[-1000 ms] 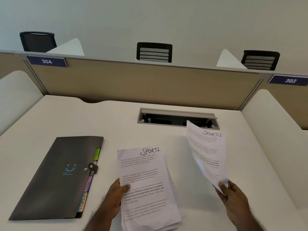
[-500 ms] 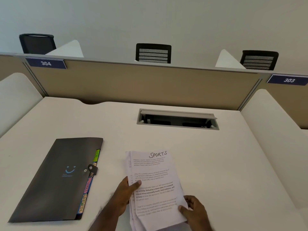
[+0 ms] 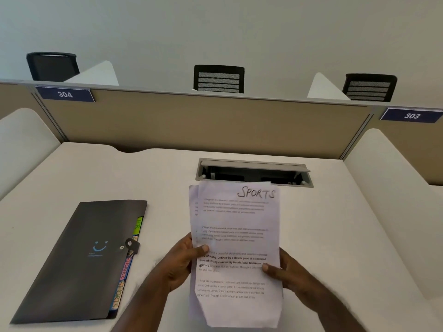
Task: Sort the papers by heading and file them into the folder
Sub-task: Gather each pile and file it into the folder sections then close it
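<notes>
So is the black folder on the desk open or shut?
Shut: the black folder lies flat, its strap fastened across the flap.

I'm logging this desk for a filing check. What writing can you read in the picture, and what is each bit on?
"SPORTS": handwritten at the top of the front sheet held in both hands.
"304": blue sign on the divider, left.
"303": blue sign on the divider, right.
"SPORTS": coloured tab sticking out of the dark folder.
Other tabs above it: too blurred to read.
Printed paragraphs on the sheet and small print under the folder's smile logo: too small to read.
</notes>
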The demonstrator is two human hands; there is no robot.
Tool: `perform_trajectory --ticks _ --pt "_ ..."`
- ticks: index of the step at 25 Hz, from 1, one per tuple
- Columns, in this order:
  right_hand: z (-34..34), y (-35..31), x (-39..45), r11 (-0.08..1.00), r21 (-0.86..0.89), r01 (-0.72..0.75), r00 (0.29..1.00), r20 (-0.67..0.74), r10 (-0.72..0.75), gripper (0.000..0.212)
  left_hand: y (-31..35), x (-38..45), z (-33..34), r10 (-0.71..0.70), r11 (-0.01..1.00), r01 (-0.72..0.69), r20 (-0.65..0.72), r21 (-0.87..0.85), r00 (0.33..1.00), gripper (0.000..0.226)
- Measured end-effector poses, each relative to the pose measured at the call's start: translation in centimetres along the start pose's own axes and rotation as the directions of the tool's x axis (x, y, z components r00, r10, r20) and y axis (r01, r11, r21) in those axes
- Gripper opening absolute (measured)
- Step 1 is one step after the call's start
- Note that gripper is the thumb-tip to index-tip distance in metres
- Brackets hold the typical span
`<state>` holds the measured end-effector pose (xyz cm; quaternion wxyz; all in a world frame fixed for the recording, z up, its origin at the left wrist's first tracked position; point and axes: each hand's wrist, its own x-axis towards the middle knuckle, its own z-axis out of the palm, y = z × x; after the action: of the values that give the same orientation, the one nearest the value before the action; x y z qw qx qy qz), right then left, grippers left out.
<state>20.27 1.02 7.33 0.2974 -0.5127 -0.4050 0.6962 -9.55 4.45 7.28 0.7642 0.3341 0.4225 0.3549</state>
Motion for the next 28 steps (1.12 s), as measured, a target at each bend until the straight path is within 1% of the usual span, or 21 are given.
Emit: perform_trajectory --ticks 1,2,3,5,6,8,9,11,14,17,19,21,24,26,28 --pt "0.1 -1.0 -0.1 1.0 0.009 0.022 0.999 0.039 -0.022 0.051 0.8 0.0 0.3 0.014 1.0 -0.015 0.017 0.015 1.0 0.066" --pt "0.1 -1.9 -0.2 0.999 0.01 0.045 0.998 0.038 -0.046 0.046 1.5 0.1 0.6 0.033 0.999 -0.034 0.025 0.034 0.999 0.065" --pt "0.1 -2.5 -0.1 0.997 0.009 0.07 0.998 0.005 -0.07 0.045 2.2 0.3 0.9 0.055 0.997 -0.057 0.024 0.061 0.998 0.061" --pt "0.4 -3.7 -0.1 0.989 -0.025 0.145 0.984 -0.098 -0.147 0.044 3.3 0.6 1.3 0.108 0.985 -0.109 0.012 0.133 0.994 0.052" --pt "0.7 -4.2 -0.1 0.981 -0.064 0.183 0.969 -0.156 -0.191 0.039 3.7 0.7 1.5 0.136 0.977 -0.135 0.006 0.163 0.991 0.049" --pt "1.4 -4.8 0.0 0.96 -0.127 0.249 0.924 -0.267 -0.275 0.019 4.6 0.8 2.2 0.199 0.959 -0.194 -0.006 0.208 0.98 0.044" --pt "1.8 -5.0 0.1 0.947 -0.149 0.284 0.897 -0.308 -0.317 0.012 4.9 0.9 2.6 0.239 0.945 -0.228 -0.018 0.233 0.971 0.041" --pt "2.4 -5.2 0.2 0.927 -0.169 0.335 0.852 -0.365 -0.375 0.017 5.3 1.1 3.4 0.332 0.908 -0.302 -0.057 0.289 0.942 0.035" --pt "2.4 -5.4 0.3 0.903 -0.118 0.414 0.809 -0.407 -0.424 0.028 5.8 1.4 4.4 0.434 0.845 -0.364 -0.105 0.392 0.895 0.027" --pt "1.6 -4.8 0.6 0.881 -0.066 0.468 0.794 -0.408 -0.452 0.04 5.2 1.7 4.6 0.44 0.792 -0.344 -0.081 0.504 0.895 0.021" --pt "1.5 -4.1 0.9 0.895 -0.046 0.443 0.811 -0.404 -0.422 0.04 4.3 1.8 4.1 0.41 0.777 -0.312 -0.065 0.547 0.91 0.029" --pt "1.7 -3.5 1.0 0.909 -0.027 0.415 0.83 -0.398 -0.391 0.036 3.6 2.0 3.7 0.373 0.782 -0.284 -0.051 0.554 0.927 0.036" --pt "2.4 -3.1 1.4 0.913 -0.018 0.407 0.839 -0.387 -0.382 0.04 3.1 1.9 3.5 0.351 0.805 -0.252 -0.09 0.537 0.932 0.031" --pt "2.7 -3.2 1.6 0.915 -0.024 0.403 0.836 -0.398 -0.379 0.04 3.1 2.0 3.5 0.374 0.806 -0.265 -0.107 0.53 0.921 0.028" --pt "3.3 -4.0 1.5 0.901 -0.044 0.431 0.812 -0.417 -0.409 0.042 3.4 1.8 3.8 0.434 0.798 -0.317 -0.123 0.512 0.893 0.029"
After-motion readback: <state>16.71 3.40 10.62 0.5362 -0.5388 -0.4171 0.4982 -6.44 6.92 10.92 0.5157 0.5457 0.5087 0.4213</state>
